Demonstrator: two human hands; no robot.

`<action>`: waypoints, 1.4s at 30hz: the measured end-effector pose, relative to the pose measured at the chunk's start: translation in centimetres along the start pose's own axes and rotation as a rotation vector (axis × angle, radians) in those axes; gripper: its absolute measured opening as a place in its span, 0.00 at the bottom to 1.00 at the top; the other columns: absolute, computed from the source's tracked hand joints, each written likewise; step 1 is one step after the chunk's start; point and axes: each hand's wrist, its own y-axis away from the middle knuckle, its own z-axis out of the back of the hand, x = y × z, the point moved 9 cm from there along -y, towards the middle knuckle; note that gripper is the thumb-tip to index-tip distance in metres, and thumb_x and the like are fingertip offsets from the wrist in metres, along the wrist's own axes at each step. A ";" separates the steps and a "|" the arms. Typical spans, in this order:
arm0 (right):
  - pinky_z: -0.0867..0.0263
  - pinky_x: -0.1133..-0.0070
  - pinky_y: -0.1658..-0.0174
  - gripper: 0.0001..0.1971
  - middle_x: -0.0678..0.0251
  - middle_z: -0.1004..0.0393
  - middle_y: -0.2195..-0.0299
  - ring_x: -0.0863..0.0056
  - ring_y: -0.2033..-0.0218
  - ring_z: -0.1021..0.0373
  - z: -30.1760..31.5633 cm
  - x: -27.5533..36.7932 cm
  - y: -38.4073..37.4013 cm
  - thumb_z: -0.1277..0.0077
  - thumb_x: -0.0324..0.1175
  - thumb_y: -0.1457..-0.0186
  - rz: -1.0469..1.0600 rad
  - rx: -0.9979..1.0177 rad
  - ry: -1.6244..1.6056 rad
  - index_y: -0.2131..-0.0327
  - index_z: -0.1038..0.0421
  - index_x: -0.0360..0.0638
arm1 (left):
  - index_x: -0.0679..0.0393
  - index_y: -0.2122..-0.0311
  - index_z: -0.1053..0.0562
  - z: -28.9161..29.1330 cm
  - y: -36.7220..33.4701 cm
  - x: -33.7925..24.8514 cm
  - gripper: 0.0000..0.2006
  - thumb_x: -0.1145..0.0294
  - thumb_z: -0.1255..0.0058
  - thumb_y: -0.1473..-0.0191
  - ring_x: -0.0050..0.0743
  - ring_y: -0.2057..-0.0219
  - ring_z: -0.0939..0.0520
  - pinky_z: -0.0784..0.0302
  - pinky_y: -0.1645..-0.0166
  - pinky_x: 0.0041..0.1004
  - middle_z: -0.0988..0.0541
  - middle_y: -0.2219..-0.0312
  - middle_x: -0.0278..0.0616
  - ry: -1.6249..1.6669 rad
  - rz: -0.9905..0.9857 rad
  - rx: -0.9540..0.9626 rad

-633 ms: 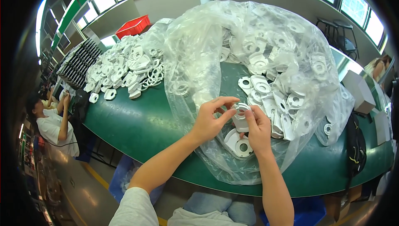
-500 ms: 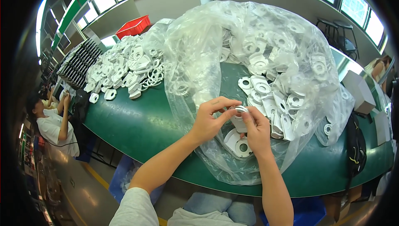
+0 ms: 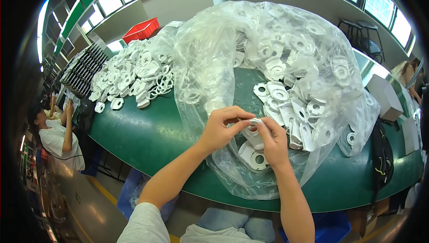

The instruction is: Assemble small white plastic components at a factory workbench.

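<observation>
Between my two hands is a white plastic part with a round opening [image 3: 255,141], held above the table's near side. My left hand [image 3: 219,129] pinches its upper end from the left, thumb and fingertips together. My right hand [image 3: 275,144] grips it from the right, the thumb on top near a ring-shaped rim [image 3: 255,121]. Fingers cover much of the piece, so its full shape is hidden. Just below, another white part with a round hole [image 3: 246,151] lies on the clear plastic bag [image 3: 232,178]. Beyond my right hand spreads a pile of similar white parts [image 3: 286,106].
More white parts and rings [image 3: 129,75] are heaped on the green table [image 3: 129,124] at left, beside stacked black trays [image 3: 82,71] and a red bin [image 3: 140,30]. A white box [image 3: 383,96] and black bag [image 3: 382,156] sit right. A co-worker [image 3: 58,138] is at far left.
Both hands have shifted slightly left with the white part, which has tilted a little. The grip remains much the same.
</observation>
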 end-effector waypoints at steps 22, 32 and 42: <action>0.43 0.82 0.74 0.10 0.66 0.33 0.80 0.84 0.78 0.39 -0.7 -0.1 0.1 0.59 0.31 0.42 -0.010 0.004 0.021 0.68 0.32 0.34 | 0.67 0.63 0.27 0.5 0.4 0.7 0.08 0.81 0.50 0.50 0.19 0.67 0.23 0.27 0.60 0.21 0.23 0.69 0.41 -0.163 0.080 -0.089; 0.38 0.85 0.79 0.18 0.63 0.28 0.70 0.79 0.73 0.32 1.2 -3.7 -0.2 0.66 0.43 0.38 -0.232 -0.083 -0.312 0.60 0.34 0.37 | 0.62 0.50 0.32 1.9 0.9 0.0 0.21 0.78 0.46 0.52 0.18 0.70 0.23 0.25 0.68 0.22 0.23 0.65 0.39 0.017 0.159 -0.058; 0.39 0.86 0.81 0.17 0.60 0.28 0.71 0.77 0.74 0.31 2.0 -4.3 -0.5 0.65 0.41 0.37 -0.213 -0.078 -0.309 0.64 0.33 0.36 | 0.65 0.63 0.25 33.9 12.1 -2.9 0.09 0.72 0.51 0.48 0.20 0.76 0.24 0.30 0.71 0.23 0.21 0.77 0.38 -0.885 0.211 -0.733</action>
